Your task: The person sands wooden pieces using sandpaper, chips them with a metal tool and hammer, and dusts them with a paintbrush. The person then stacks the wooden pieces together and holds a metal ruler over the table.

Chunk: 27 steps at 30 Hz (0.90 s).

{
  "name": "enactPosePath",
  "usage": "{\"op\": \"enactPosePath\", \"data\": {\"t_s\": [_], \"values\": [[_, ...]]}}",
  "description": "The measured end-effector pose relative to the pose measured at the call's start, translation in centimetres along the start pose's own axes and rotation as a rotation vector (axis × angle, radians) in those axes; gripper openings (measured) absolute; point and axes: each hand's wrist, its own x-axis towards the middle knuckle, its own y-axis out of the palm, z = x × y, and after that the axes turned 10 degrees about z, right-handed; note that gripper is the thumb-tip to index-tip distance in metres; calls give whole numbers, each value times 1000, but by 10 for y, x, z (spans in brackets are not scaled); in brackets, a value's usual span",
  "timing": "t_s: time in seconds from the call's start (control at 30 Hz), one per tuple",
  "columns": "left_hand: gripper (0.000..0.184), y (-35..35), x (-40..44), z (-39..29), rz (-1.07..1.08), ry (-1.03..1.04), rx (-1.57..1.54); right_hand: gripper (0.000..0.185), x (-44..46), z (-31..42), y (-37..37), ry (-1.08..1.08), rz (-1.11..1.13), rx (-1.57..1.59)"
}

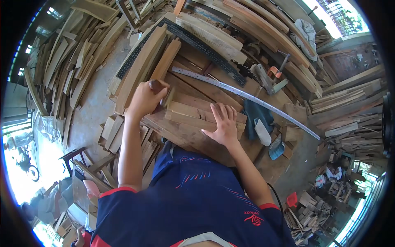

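Observation:
My left hand (146, 99) is closed in a fist around a wooden-handled tool (156, 86). The handle's rounded brown end shows above my fingers; the tool's pale lower part is blurred, so its kind is unclear. It stands beside the left end of several short wooden blocks (185, 114) lying side by side on the workbench (173, 133). Across the right part of these blocks, my right hand (224, 123) lies with its fingers spread. A long metal ruler (247, 92) slants behind the blocks. Left of it, longer wooden pieces (142, 68) lie close to my left hand.
A black perforated metal strip (214, 57) bends around the bench's far side. An orange clamp (275, 73) and teal cloth (256, 117) are to the right. Stacked planks (88, 53) cover the floor at left, and scrap wood (314, 212) is piled at lower right.

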Motion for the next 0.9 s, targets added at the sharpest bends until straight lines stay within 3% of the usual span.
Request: {"op": "enactPosePath", "data": {"t_s": [0.2, 0.3, 0.43, 0.57, 0.73, 0.83, 0.9], "values": [[25, 23, -11, 22, -49, 120, -30, 104, -1, 0, 1, -3, -4, 4], [26, 13, -30, 22, 49, -39, -57, 104, 0, -1, 1, -6, 5, 4], [29, 10, -44, 25, 178, -118, 200, 104, 3, 1, 0, -5, 3, 5], [28, 5, -53, 4, 81, -163, 24, 105, 1, 2, -2, 0, 2, 8], [26, 22, -29, -2, -91, 89, -263, 106, 1, 0, 0, -10, 14, -13], [26, 27, -26, 2, -56, 67, 4, 105, 1, -1, 1, -7, 9, -14], [26, 22, -31, -3, 26, 11, -39, 105, 0, -1, 2, -5, 10, -10]]}}
